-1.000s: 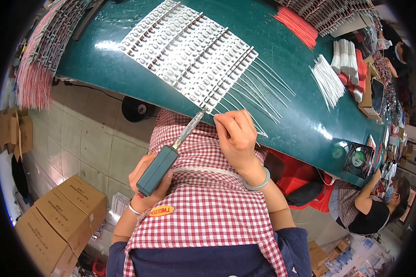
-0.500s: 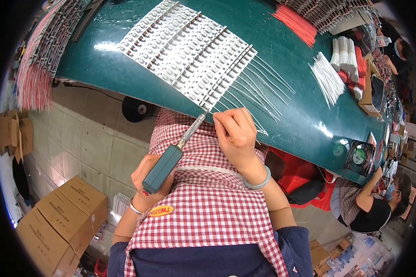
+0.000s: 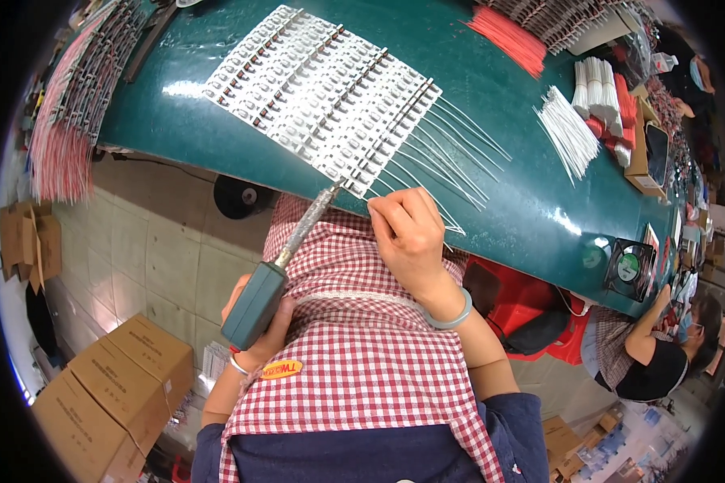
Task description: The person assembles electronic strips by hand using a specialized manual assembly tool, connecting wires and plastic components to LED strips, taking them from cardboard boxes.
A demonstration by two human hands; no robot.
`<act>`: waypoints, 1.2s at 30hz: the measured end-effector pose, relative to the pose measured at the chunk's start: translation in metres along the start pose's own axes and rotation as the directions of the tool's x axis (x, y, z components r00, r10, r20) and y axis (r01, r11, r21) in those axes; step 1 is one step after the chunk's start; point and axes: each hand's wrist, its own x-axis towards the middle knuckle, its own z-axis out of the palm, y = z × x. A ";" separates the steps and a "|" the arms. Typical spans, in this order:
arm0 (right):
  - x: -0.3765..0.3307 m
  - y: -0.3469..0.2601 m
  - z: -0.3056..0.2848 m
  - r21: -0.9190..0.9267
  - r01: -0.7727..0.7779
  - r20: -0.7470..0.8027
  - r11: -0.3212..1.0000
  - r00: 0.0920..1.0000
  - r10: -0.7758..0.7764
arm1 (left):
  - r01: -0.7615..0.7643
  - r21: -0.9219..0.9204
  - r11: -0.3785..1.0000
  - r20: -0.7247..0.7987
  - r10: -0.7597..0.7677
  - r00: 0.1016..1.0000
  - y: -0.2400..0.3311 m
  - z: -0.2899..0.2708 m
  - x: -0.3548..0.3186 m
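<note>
Grips a green-handled soldering iron point(image 3: 267, 286) in the left hand point(image 3: 274, 334), angled upward to bring its tip to the near corner of a white circuit panel point(image 3: 322, 97). Pinches thumb and finger of the right hand point(image 3: 411, 233) together beside that corner, perhaps steadying a wire; cannot tell for certain. Rests the panel flat along the table's point(image 3: 532, 249) near edge, likely for reach, with white wires point(image 3: 451, 165) fanned rightward. Beyond, has white point(image 3: 568, 133) and red wire bundles point(image 3: 507, 40) at right, probably for easy picking.

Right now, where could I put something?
Bare green tabletop lies between the fanned white wire bundle and square black fan, and between the white slotted board and red wire bundle. Crowded: around the right hand and loose white wires.
</note>
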 end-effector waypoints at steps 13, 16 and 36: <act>0.048 -0.006 -0.011 -0.022 0.207 0.164 0.978 0.966 -0.200 | 0.084 -0.895 0.438 -0.059 -0.303 0.951 0.047 0.021 0.078; 0.051 0.004 -0.006 -0.037 0.237 0.285 0.971 0.933 -0.217 | 0.039 -0.850 0.525 -0.073 -0.191 0.979 0.056 0.022 0.094; 0.068 0.019 0.004 0.050 0.288 0.339 0.956 0.896 -0.288 | -0.229 -0.749 0.622 -0.247 0.059 0.967 0.109 0.000 0.218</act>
